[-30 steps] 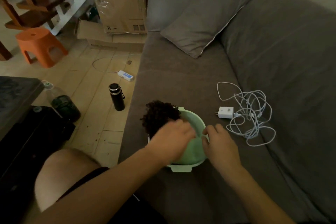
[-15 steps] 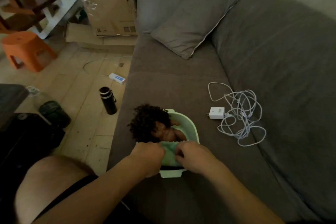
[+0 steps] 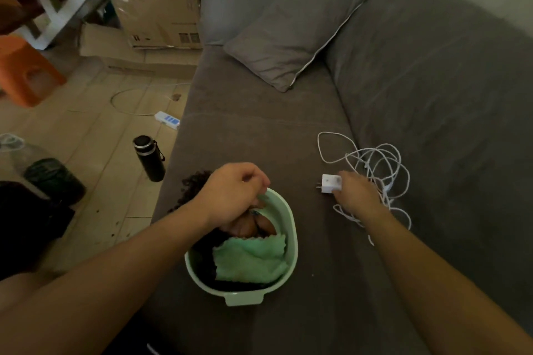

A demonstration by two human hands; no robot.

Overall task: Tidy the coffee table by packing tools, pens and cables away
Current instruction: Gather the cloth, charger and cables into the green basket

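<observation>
Pinching the charger (image 3: 328, 183) on the sofa (image 3: 259, 130), the right hand (image 3: 357, 196) had the one stiff part of a light, limp cable (image 3: 370, 166), whose loose tangle beside it would likely trail and snag. The left hand (image 3: 230, 193) curled over the tub (image 3: 292, 228) rim, its hold unclear.

Right hand (image 3: 356, 196): off the green tub (image 3: 292, 228); now out to the right at the white charger (image 3: 331, 182), fingers touching it beside the cable (image 3: 377, 170). Grip not determinable.
Left hand (image 3: 233, 193): shifted from the tub's near end to its far rim, fingers curled above the doll (image 3: 248, 226).
Green cloth (image 3: 251, 259): released by both hands; lies across the doll inside the tub.
</observation>
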